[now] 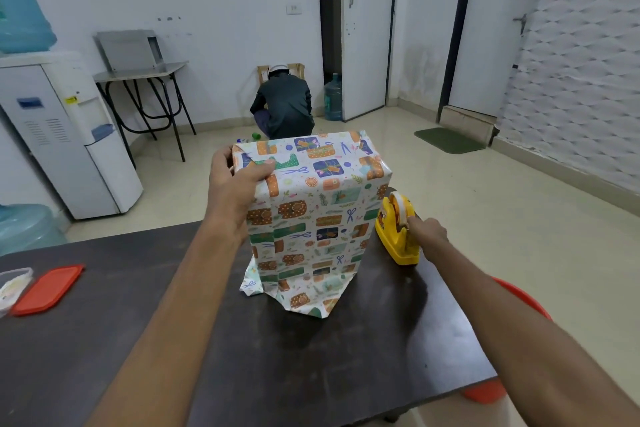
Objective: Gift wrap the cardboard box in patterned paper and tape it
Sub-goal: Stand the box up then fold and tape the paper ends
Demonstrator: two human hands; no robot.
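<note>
Box [311, 215] stands upright on end near the middle of the table [173, 340], toward the far edge, roughly twelve o'clock from me. Patterned paper [332, 163] covers every face I can see: front, top, right side. No bare cardboard shows.

Left hand [235, 184] at ten o'clock, clamped on the box's top left corner, thumb lying across the top face, fingers wrapped round the far side. It seems to pin a fold there and steadies the box.

Right hand [427, 236] at two o'clock, reached out to the yellow tape dispenser [396, 232], which sits just beside the box's right side. Fingertips are at the cutter end, pinched close together. Whether a strip is actually between them I cannot tell.

Progress, as I judge it: body wrap done, top end folded down and flat. Top left corner looks unsecured, since I am holding it shut by hand. No tape is plainly visible on the paper, though clear tape would be hard to spot.

Bottom end unfinished: loose paper flares out onto the table at the box's foot, crumpled at the near left corner, not tucked.

Left to do, by my reckoning: pull and tear tape, fix the held fold at the top, then lay the box over, fold the bottom flaps, tape those.

Off-task: red lid [48, 288] and a clear container [14, 284] at eight o'clock, well apart.
</note>
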